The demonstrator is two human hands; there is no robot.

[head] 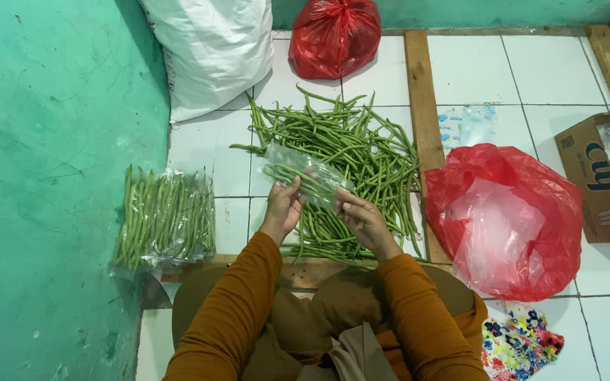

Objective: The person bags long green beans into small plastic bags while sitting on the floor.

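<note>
While held over the heap, clear plastic bag of long green beans (306,176) pinched between both hands.

Left hand (283,208) closed on the bag's near-left edge, fingers curled round the plastic; right hand (363,219) closed on its near-right end, thumb on top. Bag's long axis slanting from upper left down to lower right, up and away from both hands, its far end free above the loose pile of long green beans (347,152) spread on the white tiled floor (199,148). Neither hand clearly nearer; both touching the bag. Filled clear packet of green beans (165,219) lying apart on the left by the teal wall (51,176), beans pointing away. Open red plastic bag (513,219) just right of a wooden slat (423,120); cardboard box (598,176) beyond; white sack (210,49) and knotted red plastic bag (335,35) at the far end.
</note>
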